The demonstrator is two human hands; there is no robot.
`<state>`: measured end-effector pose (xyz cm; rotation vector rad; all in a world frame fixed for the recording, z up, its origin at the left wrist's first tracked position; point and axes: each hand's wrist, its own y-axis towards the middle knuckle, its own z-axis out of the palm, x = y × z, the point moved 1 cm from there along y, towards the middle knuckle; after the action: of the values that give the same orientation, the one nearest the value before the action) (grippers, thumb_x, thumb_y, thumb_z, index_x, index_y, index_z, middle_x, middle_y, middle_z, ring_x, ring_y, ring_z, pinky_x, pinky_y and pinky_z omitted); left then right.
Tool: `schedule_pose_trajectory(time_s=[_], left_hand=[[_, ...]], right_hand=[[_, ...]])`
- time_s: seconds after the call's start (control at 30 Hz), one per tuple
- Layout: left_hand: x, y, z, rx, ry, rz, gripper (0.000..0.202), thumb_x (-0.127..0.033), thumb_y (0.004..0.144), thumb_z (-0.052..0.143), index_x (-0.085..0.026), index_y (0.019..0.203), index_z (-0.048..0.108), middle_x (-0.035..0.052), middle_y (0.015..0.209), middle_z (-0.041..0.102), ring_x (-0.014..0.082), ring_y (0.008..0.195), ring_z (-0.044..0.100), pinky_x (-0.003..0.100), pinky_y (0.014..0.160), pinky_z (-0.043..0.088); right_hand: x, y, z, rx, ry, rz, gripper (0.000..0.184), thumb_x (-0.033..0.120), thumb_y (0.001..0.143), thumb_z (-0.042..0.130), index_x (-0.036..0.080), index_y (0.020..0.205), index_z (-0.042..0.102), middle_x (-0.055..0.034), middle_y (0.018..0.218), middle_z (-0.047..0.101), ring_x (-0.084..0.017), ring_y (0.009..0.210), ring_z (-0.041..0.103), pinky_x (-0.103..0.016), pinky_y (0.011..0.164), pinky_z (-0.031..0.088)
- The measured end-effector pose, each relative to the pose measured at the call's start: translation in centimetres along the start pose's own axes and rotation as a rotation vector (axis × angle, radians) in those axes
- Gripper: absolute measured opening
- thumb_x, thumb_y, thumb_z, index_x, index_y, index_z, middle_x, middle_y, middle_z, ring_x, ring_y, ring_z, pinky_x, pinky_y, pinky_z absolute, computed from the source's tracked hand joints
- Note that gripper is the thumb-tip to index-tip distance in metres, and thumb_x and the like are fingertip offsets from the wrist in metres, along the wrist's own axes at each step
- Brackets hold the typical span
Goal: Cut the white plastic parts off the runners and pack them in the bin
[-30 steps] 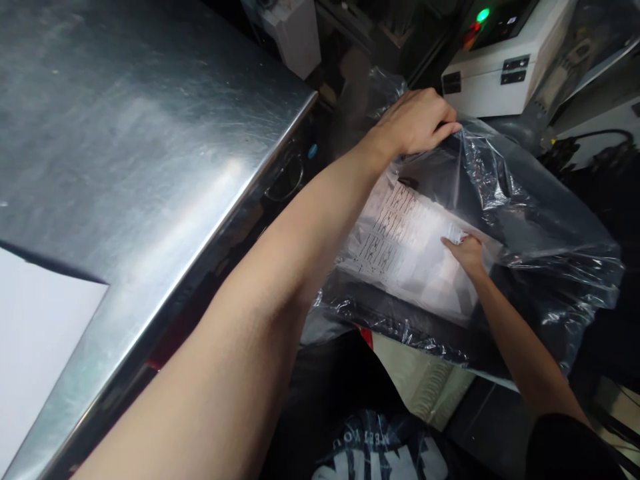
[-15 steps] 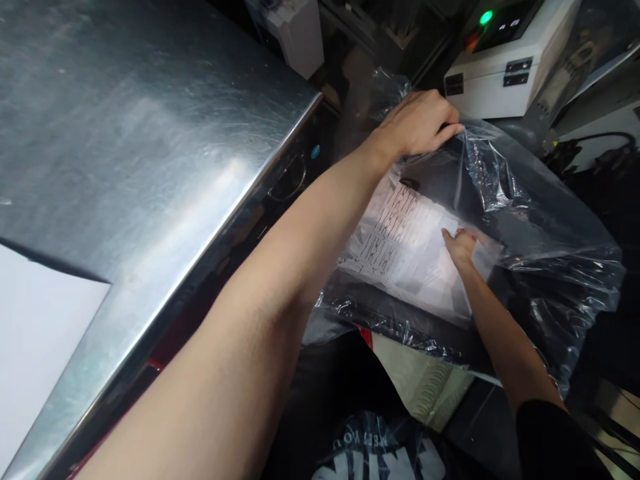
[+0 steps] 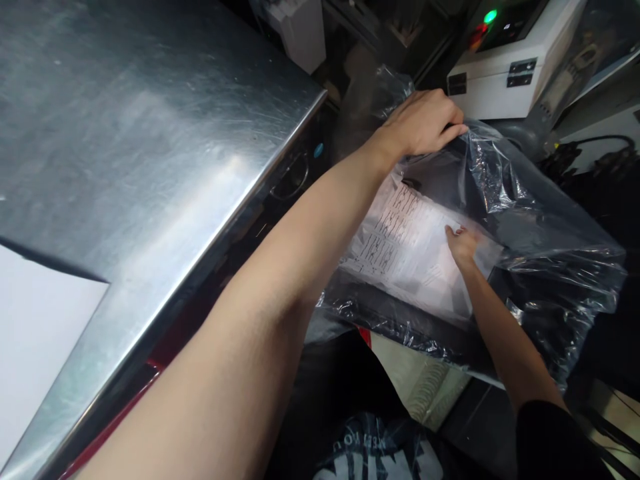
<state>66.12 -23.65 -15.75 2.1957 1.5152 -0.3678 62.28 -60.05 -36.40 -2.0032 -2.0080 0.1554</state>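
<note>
My left hand is closed, pinching the upper edge of a large clear plastic bag and holding it raised. Under that hand the bag gapes open over a dark interior. Inside lies a flat stack of white sheets, with rows of dark, thin cut-out or printed shapes on its left half. My right hand reaches into the bag at the right part of the stack. Its thumb rests towards the sheets and its other fingers are curled, gripping near their right edge. Some of those fingertips are hard to make out.
A scratched metal table fills the left side, its straight edge running beside my left arm. A white sheet lies on it. Behind the bag stands a white machine box with a green light. A ribbed hose runs below the bag.
The view has shifted slightly. Both hands keep nearly the same places on the bag and the sheets; the right hand's fingers have moved only a little.
</note>
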Motion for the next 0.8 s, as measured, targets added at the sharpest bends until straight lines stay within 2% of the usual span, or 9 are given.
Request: schedule_pose_trajectory(time_s=[0.1,0.17,0.3,0.47,0.57,0.8], left_hand=[[0.1,0.0,0.0,0.001,-0.019,-0.008,0.042,-0.044,0.108,0.042,-0.032,0.110,0.082,0.0075,0.113,0.081,0.0301,0.108,0.071,0.047,0.094,0.051],[0.1,0.0,0.0,-0.009,-0.022,-0.007,0.042,-0.044,0.108,0.043,-0.030,0.109,0.083,0.0086,0.112,0.081,0.0308,0.108,0.072,0.047,0.094,0.051],[0.0,0.0,0.1,-0.020,-0.009,-0.009,0.040,-0.040,0.107,0.047,-0.022,0.110,0.083,0.0116,0.112,0.081,0.0337,0.111,0.073,0.048,0.093,0.053],[0.1,0.0,0.1,-0.014,-0.016,-0.011,0.040,-0.042,0.107,0.046,-0.027,0.113,0.083,0.0101,0.114,0.081,0.0332,0.112,0.072,0.048,0.095,0.052],[0.1,0.0,0.1,-0.027,-0.013,-0.002,0.041,-0.042,0.107,0.045,-0.026,0.110,0.083,0.0098,0.112,0.082,0.0335,0.111,0.073,0.048,0.093,0.052],[0.1,0.1,0.2,-0.036,-0.008,-0.004,0.039,-0.041,0.107,0.047,-0.025,0.108,0.083,0.0092,0.111,0.082,0.0323,0.110,0.073,0.046,0.091,0.051]], right_hand=[[-1.8,-1.8,-1.5,0.032,-0.055,0.090,0.055,0.051,0.097,0.059,0.003,0.124,0.066,-0.0288,0.113,0.072,-0.043,0.116,0.070,-0.058,0.103,0.053],[-3.2,-3.1,-2.7,0.051,-0.084,0.112,0.058,0.048,0.089,0.069,0.002,0.125,0.065,-0.0319,0.117,0.070,-0.047,0.120,0.068,-0.059,0.106,0.051],[-4.8,-5.2,-3.9,0.059,-0.097,0.114,0.061,0.039,0.079,0.072,0.004,0.128,0.062,-0.0301,0.123,0.069,-0.047,0.124,0.064,-0.060,0.108,0.049],[-3.1,-6.1,-2.6,0.047,-0.027,0.040,0.055,0.040,0.080,0.069,0.011,0.125,0.058,-0.0182,0.104,0.072,-0.038,0.116,0.065,-0.052,0.106,0.050],[-1.6,-6.4,-1.5,0.054,0.018,0.009,0.050,0.043,0.081,0.068,0.014,0.120,0.057,-0.0124,0.091,0.068,-0.035,0.107,0.065,-0.049,0.102,0.052],[-1.1,-7.3,-1.3,0.066,0.074,-0.019,0.041,0.042,0.081,0.067,0.017,0.112,0.056,-0.0099,0.086,0.064,-0.035,0.105,0.063,-0.049,0.101,0.051]])
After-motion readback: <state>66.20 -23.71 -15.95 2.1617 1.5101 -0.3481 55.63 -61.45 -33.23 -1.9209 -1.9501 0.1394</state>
